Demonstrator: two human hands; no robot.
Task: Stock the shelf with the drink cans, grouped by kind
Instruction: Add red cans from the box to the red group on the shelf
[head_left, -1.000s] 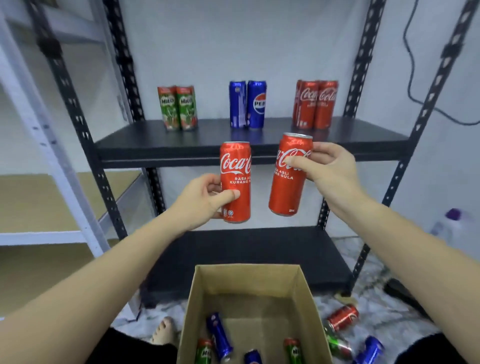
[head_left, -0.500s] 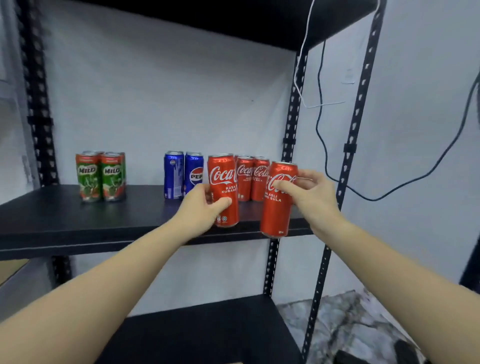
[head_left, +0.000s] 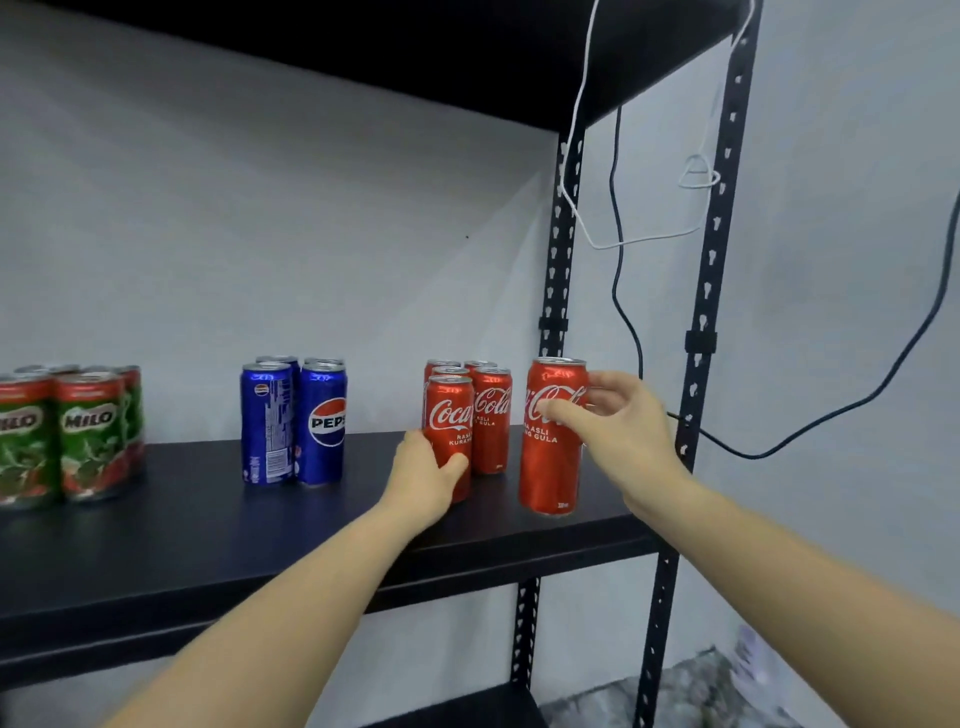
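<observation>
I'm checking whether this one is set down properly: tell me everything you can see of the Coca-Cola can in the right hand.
The Coca-Cola can is a tall, slim, shiny red metal can with white script lettering and a silver rim on top, lid seemingly unopened. It stands upright on the black shelf, near its front right edge, apart from and right of the other Coca-Cola cans. The right hand holds its upper half, thumb across the front and fingers behind.

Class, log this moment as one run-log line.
left hand: holds Coca-Cola can on shelf | right hand: holds second Coca-Cola can | Coca-Cola group
</observation>
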